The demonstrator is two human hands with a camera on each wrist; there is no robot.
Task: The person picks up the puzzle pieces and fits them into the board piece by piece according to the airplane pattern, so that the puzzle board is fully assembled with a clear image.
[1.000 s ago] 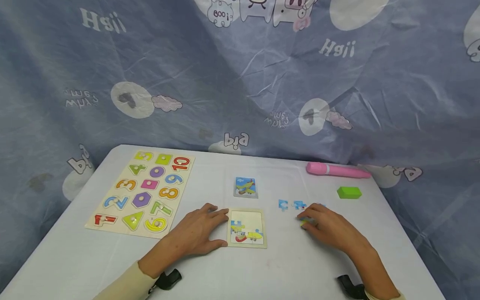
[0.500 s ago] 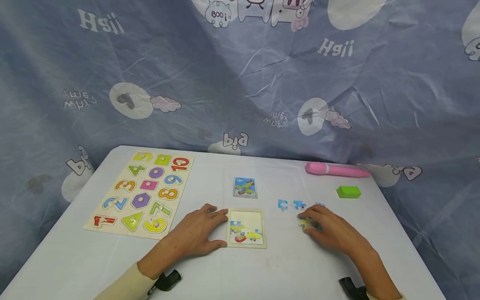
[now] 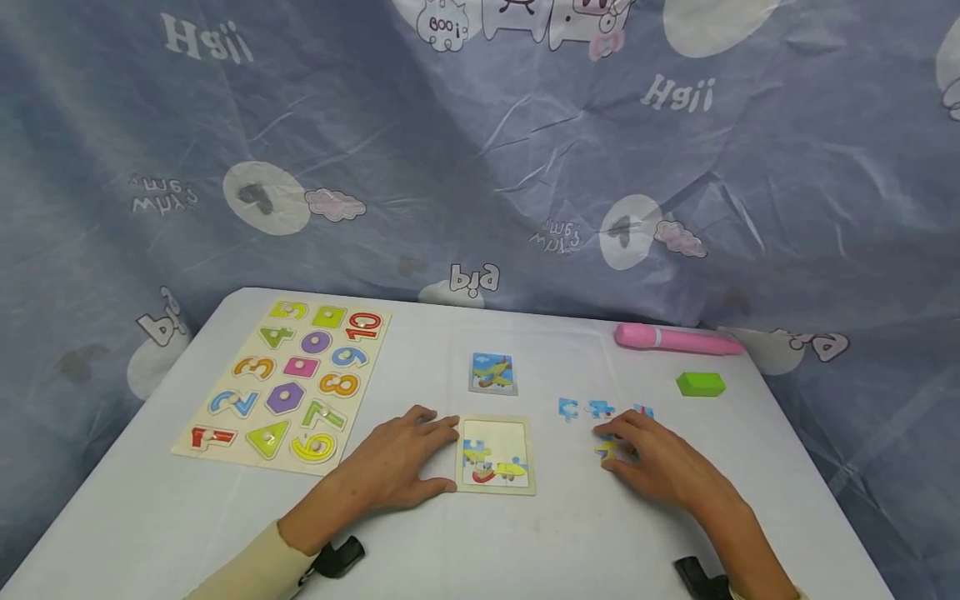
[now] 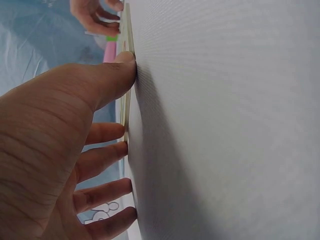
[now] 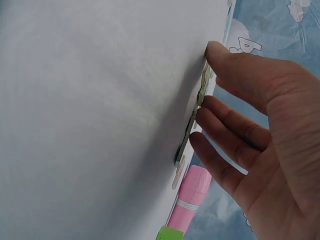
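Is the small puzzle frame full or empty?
Partly full. In the frame, pieces cover the lower part; the upper part is bare. Blue pieces lie outside.

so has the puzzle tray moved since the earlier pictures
No; in the head view the puzzle tray keeps its place against the number board.

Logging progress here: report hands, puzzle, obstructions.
Left hand touching puzzle frame at its left edge. Right hand at yellow puzzle piece, grip unclear. Puzzle frame only partly filled. Loose blue pieces lie farther out, off the direct line.
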